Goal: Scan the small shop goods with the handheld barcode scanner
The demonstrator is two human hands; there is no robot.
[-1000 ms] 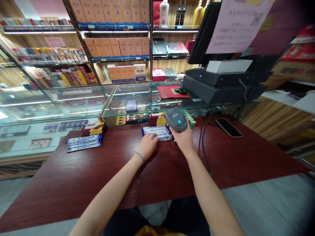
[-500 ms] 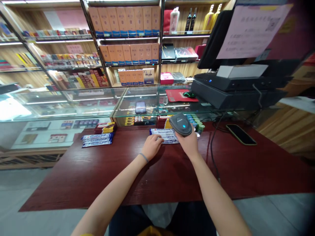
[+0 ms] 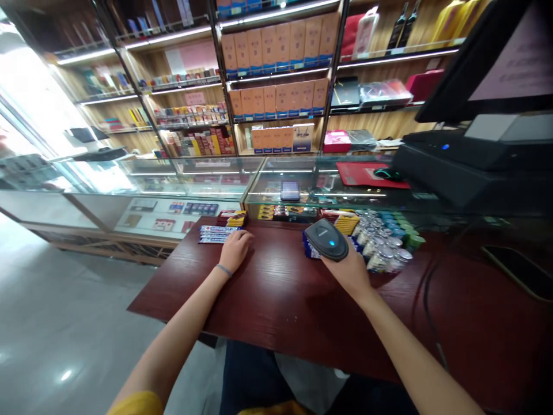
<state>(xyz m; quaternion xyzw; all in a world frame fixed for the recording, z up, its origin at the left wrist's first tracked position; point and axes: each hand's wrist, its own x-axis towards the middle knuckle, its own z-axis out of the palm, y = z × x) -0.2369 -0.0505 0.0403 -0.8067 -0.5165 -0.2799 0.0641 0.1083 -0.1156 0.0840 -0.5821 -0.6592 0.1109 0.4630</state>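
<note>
My right hand (image 3: pixel 351 271) grips a black barcode scanner (image 3: pixel 327 239) with a lit blue light, tilted above the right pile of blue wrapped packets (image 3: pixel 307 246), which it largely covers. Further left, my left hand (image 3: pixel 235 252), fingers curled, rests at the right end of a row of slim blue-and-white packets (image 3: pixel 213 233). What its fingers hold, if anything, is hidden. Behind each pile sits a stack of red-and-yellow packs, one at the left (image 3: pixel 237 218) and one at the right (image 3: pixel 341 220). Small clear-lidded jars (image 3: pixel 382 253) stand in rows right of the scanner.
The dark red wooden table (image 3: pixel 268 294) meets a glass display counter (image 3: pixel 276 199) at its back. A small screen device (image 3: pixel 290 191) rests on the glass. To the right are a black register (image 3: pixel 458 173), a phone (image 3: pixel 518 268) and a cable (image 3: pixel 427 300).
My left hand has moved from the right packet pile to the left row. The scanner stays in my right hand over the right pile. The head view has turned left.
</note>
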